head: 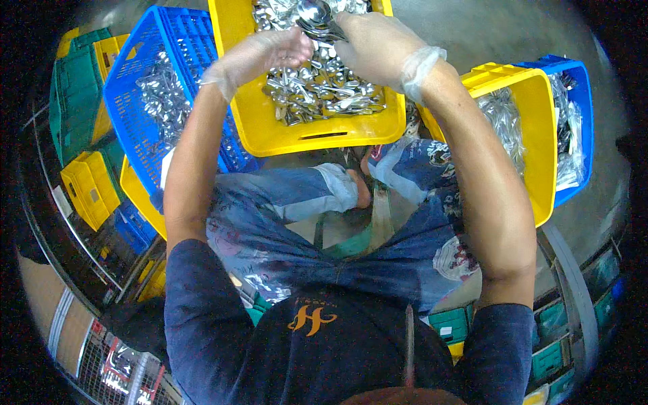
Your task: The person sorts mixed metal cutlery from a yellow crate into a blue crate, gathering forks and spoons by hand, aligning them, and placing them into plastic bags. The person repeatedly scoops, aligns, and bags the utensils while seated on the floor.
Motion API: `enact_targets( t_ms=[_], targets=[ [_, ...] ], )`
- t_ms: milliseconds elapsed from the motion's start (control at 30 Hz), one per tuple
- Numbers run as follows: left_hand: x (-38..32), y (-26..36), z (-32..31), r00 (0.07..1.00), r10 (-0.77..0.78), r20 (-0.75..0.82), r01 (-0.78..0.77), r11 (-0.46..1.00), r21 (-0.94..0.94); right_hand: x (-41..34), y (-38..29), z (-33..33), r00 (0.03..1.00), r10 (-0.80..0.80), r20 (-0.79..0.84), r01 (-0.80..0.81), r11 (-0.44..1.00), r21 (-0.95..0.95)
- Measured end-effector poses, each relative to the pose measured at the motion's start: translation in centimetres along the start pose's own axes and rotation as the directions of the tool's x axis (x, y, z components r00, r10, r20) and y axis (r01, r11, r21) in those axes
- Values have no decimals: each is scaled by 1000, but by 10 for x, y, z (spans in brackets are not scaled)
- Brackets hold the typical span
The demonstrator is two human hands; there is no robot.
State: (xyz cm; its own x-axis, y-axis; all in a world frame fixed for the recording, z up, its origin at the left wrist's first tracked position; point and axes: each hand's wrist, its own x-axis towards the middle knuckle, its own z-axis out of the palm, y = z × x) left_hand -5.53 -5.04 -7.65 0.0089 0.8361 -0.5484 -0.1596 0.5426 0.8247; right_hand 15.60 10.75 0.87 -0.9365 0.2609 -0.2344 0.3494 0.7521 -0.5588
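Note:
In front of me stands a yellow plastic crate (324, 144) filled with loose metal spoons (324, 91). My right hand (377, 48), in a thin clear glove, grips a bundle of metal spoons (316, 17) above the crate, their bowls towards the far side. My left hand (283, 48), also gloved and slightly blurred, is just left of the bundle with its fingers curved towards it; nothing shows in it. Whether its fingertips touch the spoons cannot be told.
A blue perforated crate (134, 131) with bagged cutlery (164, 96) stands at the left. At the right are a yellow crate (539, 152) holding clear bags (501, 121) and a blue crate (587, 126) behind it. Green and yellow crates (76, 101) stand further left.

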Motion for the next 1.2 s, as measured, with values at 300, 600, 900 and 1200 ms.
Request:
enact_targets(
  t_ms=[300, 600, 900, 1200],
  targets=[
    [5, -146, 6, 951, -124, -282, 190, -485, 853, 3, 2, -1, 990, 8, -141, 8, 994, 112],
    [-19, 19, 10, 973, 188, -131, 104, 147, 984, -1, 5, 6, 996, -34, -76, 38, 998, 50],
    [39, -74, 2, 992, -16, -122, 116, 449, 886, 3, -2, -3, 989, -71, -131, 84, 992, 98],
    [83, -203, 76, 711, 66, -700, 545, 577, 609, -1, 3, -13, 997, 58, -48, -55, 997, 57]
  ],
)
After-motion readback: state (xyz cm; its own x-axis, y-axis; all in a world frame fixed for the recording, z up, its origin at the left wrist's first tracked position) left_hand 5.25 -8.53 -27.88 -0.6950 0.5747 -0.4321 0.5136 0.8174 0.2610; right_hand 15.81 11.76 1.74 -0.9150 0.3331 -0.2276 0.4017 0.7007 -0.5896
